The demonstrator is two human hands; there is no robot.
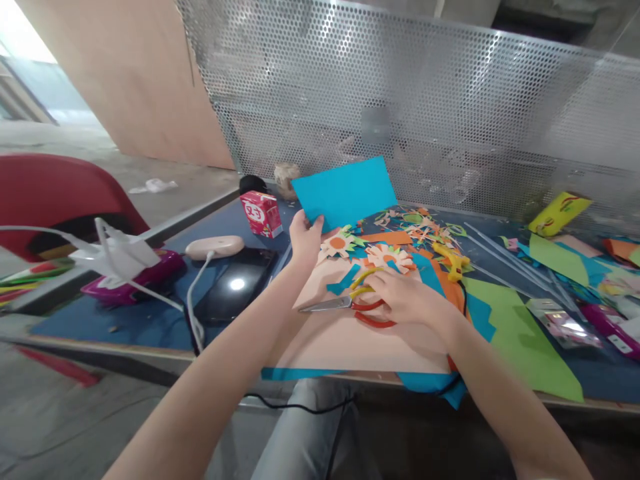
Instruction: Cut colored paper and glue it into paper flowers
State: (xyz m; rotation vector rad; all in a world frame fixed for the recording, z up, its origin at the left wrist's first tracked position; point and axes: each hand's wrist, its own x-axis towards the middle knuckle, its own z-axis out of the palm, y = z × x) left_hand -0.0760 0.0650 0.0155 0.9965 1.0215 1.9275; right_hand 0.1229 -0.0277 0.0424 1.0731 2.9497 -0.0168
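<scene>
My left hand (305, 239) pinches the lower left corner of a blue paper sheet (346, 191) and holds it up, tilted, above the table. My right hand (404, 296) rests on a pair of scissors (350, 305) with red and yellow handles; its fingers curl over the handles. The scissors lie flat on a pink paper sheet (350, 343), blades pointing left. Paper flowers (387, 255) in orange and white lie just beyond my right hand, among blue and orange scraps.
A black tablet (235, 283), a white charger with cable (125, 257), a pink case (215, 247) and a red carton (261, 213) sit left. Green paper sheets (520, 340), a yellow box (559, 213) and clear sticks lie right. A perforated metal screen (425, 100) stands behind. A red chair (55, 193) stands at the far left.
</scene>
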